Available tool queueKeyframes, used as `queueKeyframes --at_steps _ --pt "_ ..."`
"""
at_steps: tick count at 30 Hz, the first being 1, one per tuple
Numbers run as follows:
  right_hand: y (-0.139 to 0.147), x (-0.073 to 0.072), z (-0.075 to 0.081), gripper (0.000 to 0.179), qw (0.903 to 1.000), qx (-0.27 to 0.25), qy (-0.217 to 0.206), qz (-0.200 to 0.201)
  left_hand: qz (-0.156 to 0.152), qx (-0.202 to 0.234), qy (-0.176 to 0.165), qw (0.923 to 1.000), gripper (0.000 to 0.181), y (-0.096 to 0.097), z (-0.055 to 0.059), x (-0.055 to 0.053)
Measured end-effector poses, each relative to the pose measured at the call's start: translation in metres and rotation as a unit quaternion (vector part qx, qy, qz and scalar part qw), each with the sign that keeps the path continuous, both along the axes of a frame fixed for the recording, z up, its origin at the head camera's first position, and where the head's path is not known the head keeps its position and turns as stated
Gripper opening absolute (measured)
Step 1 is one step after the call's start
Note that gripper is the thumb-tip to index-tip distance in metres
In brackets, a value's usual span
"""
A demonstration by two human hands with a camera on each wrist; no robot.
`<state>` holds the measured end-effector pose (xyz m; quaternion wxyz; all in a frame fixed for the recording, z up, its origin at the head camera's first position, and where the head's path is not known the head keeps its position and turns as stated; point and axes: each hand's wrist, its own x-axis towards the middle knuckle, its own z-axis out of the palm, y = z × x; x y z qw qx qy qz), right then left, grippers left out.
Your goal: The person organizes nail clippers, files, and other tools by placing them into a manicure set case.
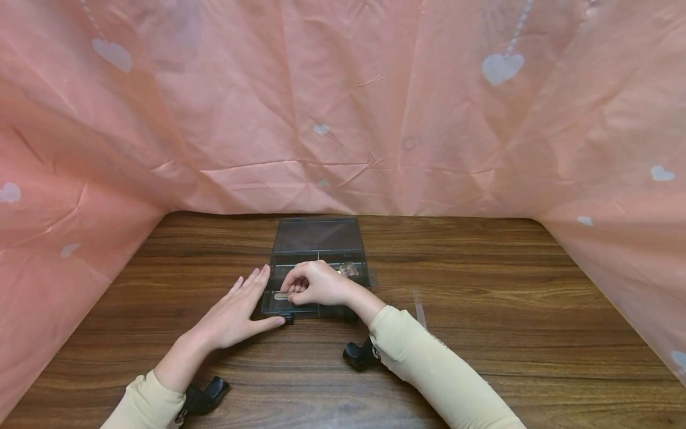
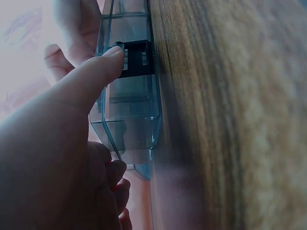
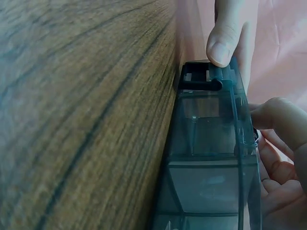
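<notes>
A dark see-through compartment box [image 1: 270,304] lies on the table with its lid [image 1: 320,235] folded back. My left hand [image 1: 233,313] lies against its left side with fingers stretched out. Its thumb [image 2: 112,55] touches the black latch [image 2: 139,57] at the front. Over the front left compartment, my right hand [image 1: 318,283] pinches a small pale oval piece [image 1: 281,296] between thumb and fingertips; I cannot tell its kind. In the right wrist view, curled right fingers [image 3: 280,124] are beside the box wall, mostly hiding the piece.
A small clear packet [image 1: 348,270] lies in the box's right part, beyond my right hand. On the wooden table [image 1: 482,286] right of the box is a clear narrow strip [image 1: 420,308], partly behind the right sleeve. Pink curtain [image 1: 343,107] with pale hearts encloses the back and sides.
</notes>
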<state>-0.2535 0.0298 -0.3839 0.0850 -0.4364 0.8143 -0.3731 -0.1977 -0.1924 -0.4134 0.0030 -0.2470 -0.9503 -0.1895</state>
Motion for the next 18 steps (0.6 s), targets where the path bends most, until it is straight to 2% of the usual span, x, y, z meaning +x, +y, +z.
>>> queueKeyframes --at_steps 18 --pt "-0.0008 0.0005 -0.0017 0.013 0.9999 0.008 0.010 -0.001 -0.001 -0.002 0.000 1.0000 0.106 0.0000 -0.0004 0.0001"
